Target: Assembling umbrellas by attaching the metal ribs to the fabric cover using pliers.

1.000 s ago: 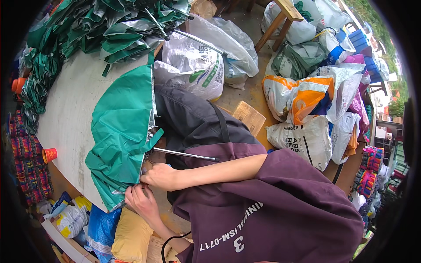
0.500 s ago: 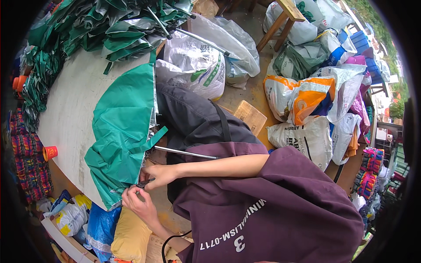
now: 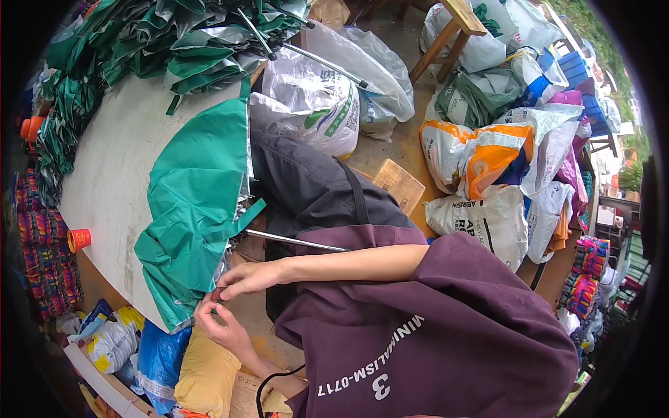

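A green umbrella canopy (image 3: pixel 191 188) with a silvery underside lies partly opened over the round table's edge. Its metal shaft (image 3: pixel 296 240) points toward my body. At the canopy's lower corner my left hand (image 3: pixel 224 329) pinches the fabric edge between thumb and fingertips. My right hand (image 3: pixel 254 277) comes in from above, its fingers closed on the same edge and almost touching the left fingertips. Any small part between the fingertips is too hidden to make out. A loose green strap (image 3: pixel 251 214) sticks out from the canopy's side.
Green umbrellas (image 3: pixel 160 42) are heaped on the pale round table (image 3: pixel 97 188). An orange cup (image 3: pixel 79 240) stands at its left edge. Stuffed bags (image 3: pixel 481 153) lie on the right, beside a wooden stool (image 3: pixel 398 184). Sacks (image 3: pixel 205 373) fill the lower left.
A dark piece that showed at my right fingers is out of sight now. My right hand has shifted slightly and its fingers have come closer to my left fingertips. The canopy has hardly moved.
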The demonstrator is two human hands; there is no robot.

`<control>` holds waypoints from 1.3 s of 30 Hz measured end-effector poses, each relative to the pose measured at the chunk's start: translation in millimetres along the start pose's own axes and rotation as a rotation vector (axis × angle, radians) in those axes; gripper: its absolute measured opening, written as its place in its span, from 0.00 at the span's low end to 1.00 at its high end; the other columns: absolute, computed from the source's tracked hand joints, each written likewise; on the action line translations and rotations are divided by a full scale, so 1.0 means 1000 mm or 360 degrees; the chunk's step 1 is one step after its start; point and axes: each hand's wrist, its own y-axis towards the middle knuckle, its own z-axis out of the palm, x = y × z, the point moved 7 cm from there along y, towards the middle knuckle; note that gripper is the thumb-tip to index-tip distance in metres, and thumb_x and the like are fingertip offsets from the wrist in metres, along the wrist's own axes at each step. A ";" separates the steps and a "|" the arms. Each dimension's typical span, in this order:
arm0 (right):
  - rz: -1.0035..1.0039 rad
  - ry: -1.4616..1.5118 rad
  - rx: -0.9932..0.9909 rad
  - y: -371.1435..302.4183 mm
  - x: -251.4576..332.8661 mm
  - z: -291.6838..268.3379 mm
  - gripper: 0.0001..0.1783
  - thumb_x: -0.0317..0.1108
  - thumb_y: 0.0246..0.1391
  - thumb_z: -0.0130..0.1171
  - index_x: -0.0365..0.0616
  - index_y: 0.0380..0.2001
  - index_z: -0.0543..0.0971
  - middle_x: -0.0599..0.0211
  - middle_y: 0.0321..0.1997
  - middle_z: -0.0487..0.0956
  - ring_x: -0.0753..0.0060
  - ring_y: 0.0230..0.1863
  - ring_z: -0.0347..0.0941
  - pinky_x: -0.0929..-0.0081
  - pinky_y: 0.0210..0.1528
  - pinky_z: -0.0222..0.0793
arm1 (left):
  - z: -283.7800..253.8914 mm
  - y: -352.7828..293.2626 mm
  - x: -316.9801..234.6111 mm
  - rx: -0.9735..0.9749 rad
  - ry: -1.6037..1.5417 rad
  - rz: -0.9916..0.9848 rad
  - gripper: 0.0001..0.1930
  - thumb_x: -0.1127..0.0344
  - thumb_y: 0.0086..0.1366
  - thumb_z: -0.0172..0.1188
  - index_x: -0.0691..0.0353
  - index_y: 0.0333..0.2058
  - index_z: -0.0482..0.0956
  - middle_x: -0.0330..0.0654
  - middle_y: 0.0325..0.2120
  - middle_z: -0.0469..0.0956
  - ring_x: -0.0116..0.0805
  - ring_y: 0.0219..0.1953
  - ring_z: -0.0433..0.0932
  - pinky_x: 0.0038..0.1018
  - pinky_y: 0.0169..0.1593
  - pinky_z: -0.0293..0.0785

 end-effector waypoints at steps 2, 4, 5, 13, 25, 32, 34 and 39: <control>0.0059 0.0009 0.0035 0.000 -0.003 0.002 0.26 0.51 0.60 0.58 0.45 0.53 0.76 0.74 0.44 0.75 0.82 0.42 0.68 0.80 0.42 0.64 | -0.001 -0.001 0.003 -0.0051 -0.0151 -0.0094 0.06 0.68 0.67 0.52 0.65 0.36 0.69 0.49 0.43 0.77 0.43 0.47 0.74 0.35 0.54 0.67; -0.0015 -0.0027 -0.0013 0.003 -0.002 0.004 0.26 0.51 0.60 0.58 0.46 0.54 0.76 0.77 0.41 0.75 0.85 0.36 0.65 0.81 0.35 0.60 | -0.003 -0.001 0.007 -0.0111 -0.0431 -0.0176 0.07 0.67 0.67 0.52 0.65 0.36 0.69 0.50 0.41 0.77 0.41 0.47 0.73 0.35 0.54 0.67; -0.0053 -0.0045 -0.0037 0.004 -0.002 0.004 0.26 0.51 0.60 0.57 0.46 0.55 0.76 0.78 0.40 0.74 0.87 0.32 0.64 0.82 0.32 0.58 | -0.004 -0.001 0.009 -0.0141 -0.0571 -0.0216 0.07 0.66 0.67 0.52 0.65 0.36 0.69 0.50 0.40 0.77 0.41 0.47 0.73 0.34 0.55 0.67; -0.0030 0.0515 0.0063 0.001 0.011 0.016 0.25 0.51 0.59 0.58 0.44 0.51 0.77 0.81 0.24 0.67 0.87 0.21 0.58 0.81 0.22 0.51 | -0.024 0.016 0.002 -0.0006 -0.0856 -0.0207 0.07 0.67 0.66 0.52 0.65 0.35 0.68 0.49 0.39 0.77 0.37 0.44 0.73 0.31 0.54 0.67; 0.0098 0.0196 -0.0596 0.015 0.009 0.015 0.20 0.51 0.53 0.67 0.47 0.34 0.76 0.79 0.18 0.65 0.83 0.17 0.56 0.78 0.19 0.51 | -0.044 0.027 -0.016 0.0344 -0.0852 -0.0164 0.04 0.71 0.64 0.50 0.65 0.33 0.68 0.45 0.33 0.75 0.35 0.40 0.72 0.32 0.53 0.66; 0.0110 0.0263 -0.0463 0.027 -0.001 0.009 0.25 0.52 0.55 0.66 0.44 0.45 0.77 0.78 0.22 0.70 0.84 0.20 0.61 0.79 0.22 0.54 | -0.169 0.096 -0.087 -0.0649 -0.2011 0.0993 0.13 0.56 0.66 0.52 0.60 0.33 0.64 0.38 0.30 0.62 0.40 0.37 0.64 0.37 0.47 0.62; 0.0100 0.0282 -0.0419 0.029 -0.008 0.011 0.25 0.52 0.55 0.66 0.45 0.46 0.77 0.78 0.22 0.70 0.83 0.20 0.61 0.79 0.22 0.55 | -0.178 0.104 -0.052 -0.0613 -0.2149 0.0910 0.12 0.58 0.65 0.53 0.60 0.33 0.65 0.38 0.30 0.63 0.40 0.37 0.64 0.36 0.46 0.62; 0.0087 0.0291 -0.0377 0.036 -0.008 0.007 0.23 0.48 0.57 0.64 0.43 0.47 0.75 0.77 0.25 0.71 0.82 0.21 0.62 0.78 0.23 0.56 | -0.105 0.101 -0.111 -0.0511 -0.2489 0.0708 0.09 0.62 0.64 0.53 0.60 0.32 0.65 0.38 0.29 0.63 0.38 0.37 0.64 0.35 0.46 0.62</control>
